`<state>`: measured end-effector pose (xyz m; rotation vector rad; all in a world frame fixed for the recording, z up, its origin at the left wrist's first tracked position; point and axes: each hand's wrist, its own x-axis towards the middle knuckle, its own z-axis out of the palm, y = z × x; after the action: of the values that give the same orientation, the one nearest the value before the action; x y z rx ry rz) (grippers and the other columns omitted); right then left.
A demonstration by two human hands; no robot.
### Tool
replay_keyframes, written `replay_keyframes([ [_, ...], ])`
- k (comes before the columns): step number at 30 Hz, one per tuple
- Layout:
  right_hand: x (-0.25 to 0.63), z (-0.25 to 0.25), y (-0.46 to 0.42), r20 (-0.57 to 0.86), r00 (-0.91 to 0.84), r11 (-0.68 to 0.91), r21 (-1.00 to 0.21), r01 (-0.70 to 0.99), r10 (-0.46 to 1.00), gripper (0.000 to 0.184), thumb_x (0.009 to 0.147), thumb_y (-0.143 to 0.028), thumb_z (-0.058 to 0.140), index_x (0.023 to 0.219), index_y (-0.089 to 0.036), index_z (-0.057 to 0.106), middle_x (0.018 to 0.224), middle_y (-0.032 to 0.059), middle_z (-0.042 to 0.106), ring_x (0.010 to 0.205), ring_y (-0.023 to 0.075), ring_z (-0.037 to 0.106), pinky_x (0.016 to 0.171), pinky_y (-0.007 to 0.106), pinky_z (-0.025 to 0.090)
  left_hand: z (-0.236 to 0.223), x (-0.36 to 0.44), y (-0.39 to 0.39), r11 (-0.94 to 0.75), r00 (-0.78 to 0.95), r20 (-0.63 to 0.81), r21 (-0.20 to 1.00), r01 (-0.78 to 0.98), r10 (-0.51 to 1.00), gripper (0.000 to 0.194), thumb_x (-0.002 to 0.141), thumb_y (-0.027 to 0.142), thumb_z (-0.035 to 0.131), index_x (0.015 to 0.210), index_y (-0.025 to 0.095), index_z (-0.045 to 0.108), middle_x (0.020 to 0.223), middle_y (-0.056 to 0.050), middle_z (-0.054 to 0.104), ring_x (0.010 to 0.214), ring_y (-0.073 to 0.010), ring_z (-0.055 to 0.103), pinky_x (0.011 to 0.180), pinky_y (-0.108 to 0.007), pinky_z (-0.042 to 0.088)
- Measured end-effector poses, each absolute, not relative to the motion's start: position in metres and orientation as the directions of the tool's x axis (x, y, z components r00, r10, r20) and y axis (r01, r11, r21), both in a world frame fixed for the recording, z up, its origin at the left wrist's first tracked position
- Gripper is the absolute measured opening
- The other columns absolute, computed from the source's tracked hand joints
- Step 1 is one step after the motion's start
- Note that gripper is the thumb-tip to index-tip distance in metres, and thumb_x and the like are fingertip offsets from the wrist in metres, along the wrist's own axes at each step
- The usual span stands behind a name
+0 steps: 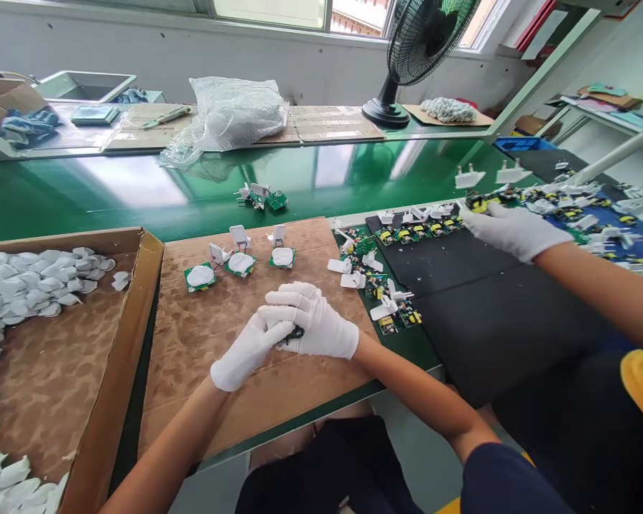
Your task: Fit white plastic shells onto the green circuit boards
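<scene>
My left hand (249, 348) and my right hand (318, 321), both in white gloves, are closed together over the brown cardboard sheet (236, 400). Between them is a small circuit board (293, 334), mostly hidden by the fingers; only a dark edge with components shows. Just beyond, on the cardboard, lie a few green circuit boards, each with a white pad on top: a left one (200, 276), a middle one (241, 264) and a right one (283, 257). White plug pieces (239, 237) wired to them stand behind.
At left, a cardboard tray (118, 343) holds many white pads (37, 282). Boards with white plugs (383, 307) line the right side. A co-worker's gloved hand (514, 228) reaches over a black mat (493, 314). Another board cluster (261, 195) lies on the green surface (86, 193).
</scene>
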<state>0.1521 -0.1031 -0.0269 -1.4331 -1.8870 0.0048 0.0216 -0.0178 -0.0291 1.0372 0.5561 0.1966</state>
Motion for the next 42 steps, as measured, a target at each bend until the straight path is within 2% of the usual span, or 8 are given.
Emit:
replay_keyframes([
  [6,0.148,-0.026,-0.103,0.599,0.017,0.371,-0.518,0.771,0.801,0.053,0.067,-0.033,0.069,0.115,-0.024,0.048,0.113,0.0054,0.058,0.115,0.0209,0.047,0.102,0.038,0.034,-0.024,0.028,-0.025,0.775,0.807,-0.469,0.632,0.022,0.359,0.043,0.075,0.057,0.052,0.084,0.016,0.061,0.078,-0.002,0.061,0.074,-0.0148,0.055,0.059,-0.023,0.044],
  [12,0.146,-0.027,-0.104,0.506,0.140,0.202,-0.563,0.801,0.851,0.097,0.059,-0.043,0.074,0.138,-0.016,0.024,0.135,0.0135,0.040,0.126,0.0265,0.035,0.106,0.042,0.027,-0.019,0.032,-0.034,0.804,0.750,-0.527,0.595,-0.010,0.399,0.042,0.073,0.056,0.056,0.084,0.016,0.063,0.074,-0.001,0.064,0.065,-0.0126,0.056,0.050,-0.019,0.041],
  [20,0.148,-0.031,-0.104,0.597,0.054,0.274,-0.445,0.853,0.801,0.058,0.067,-0.045,0.066,0.117,-0.021,0.050,0.121,0.0054,0.056,0.122,0.0220,0.042,0.108,0.039,0.025,-0.023,0.027,-0.029,0.839,0.771,-0.514,0.542,-0.047,0.375,0.045,0.063,0.056,0.067,0.084,0.017,0.062,0.076,0.001,0.062,0.067,-0.0106,0.053,0.049,-0.018,0.040],
  [23,0.152,-0.031,-0.105,0.617,0.028,0.268,-0.382,0.885,0.787,0.049,0.071,-0.045,0.061,0.114,-0.022,0.053,0.117,0.0033,0.059,0.119,0.0211,0.043,0.109,0.040,0.022,-0.028,0.027,-0.026,0.783,0.810,-0.455,0.622,-0.008,0.370,0.056,0.057,0.067,0.062,0.077,0.015,0.061,0.077,-0.002,0.060,0.070,-0.0138,0.053,0.051,-0.021,0.041],
  [27,0.155,-0.029,-0.106,0.573,-0.032,0.245,-0.300,0.922,0.819,0.049,0.075,-0.039,0.058,0.121,-0.022,0.049,0.124,0.0042,0.055,0.124,0.0223,0.037,0.111,0.044,0.014,-0.029,0.031,-0.023,0.668,0.795,-0.390,0.744,-0.025,0.464,0.029,0.066,0.040,0.070,0.072,0.014,0.058,0.074,0.000,0.058,0.069,-0.0114,0.050,0.058,-0.021,0.042],
  [32,0.154,-0.026,-0.106,0.474,0.051,0.147,-0.371,0.917,0.879,0.075,0.070,-0.047,0.063,0.133,-0.015,0.037,0.136,0.0125,0.040,0.130,0.0267,0.029,0.110,0.046,0.015,-0.023,0.032,-0.021,0.568,0.800,-0.372,0.822,0.048,0.471,0.029,0.071,0.043,0.064,0.076,0.016,0.057,0.072,0.001,0.056,0.063,-0.0108,0.047,0.051,-0.021,0.039],
  [37,0.154,-0.031,-0.104,0.498,0.005,0.206,-0.368,0.906,0.867,0.057,0.073,-0.046,0.061,0.123,-0.020,0.048,0.131,0.0081,0.046,0.128,0.0247,0.031,0.109,0.044,0.019,-0.025,0.029,-0.020,0.582,0.806,-0.373,0.812,0.045,0.459,0.031,0.065,0.042,0.069,0.071,0.016,0.053,0.069,0.002,0.054,0.063,-0.0108,0.047,0.053,-0.022,0.039],
  [42,0.150,-0.038,-0.103,0.498,0.011,0.208,-0.382,0.900,0.867,0.069,0.070,-0.048,0.064,0.127,-0.016,0.043,0.131,0.0113,0.046,0.126,0.0266,0.033,0.107,0.045,0.021,-0.031,0.030,-0.021,0.345,0.773,-0.284,0.934,0.091,0.567,0.025,0.069,0.036,0.066,0.073,0.015,0.054,0.071,0.002,0.056,0.068,-0.0108,0.048,0.064,-0.023,0.039],
])
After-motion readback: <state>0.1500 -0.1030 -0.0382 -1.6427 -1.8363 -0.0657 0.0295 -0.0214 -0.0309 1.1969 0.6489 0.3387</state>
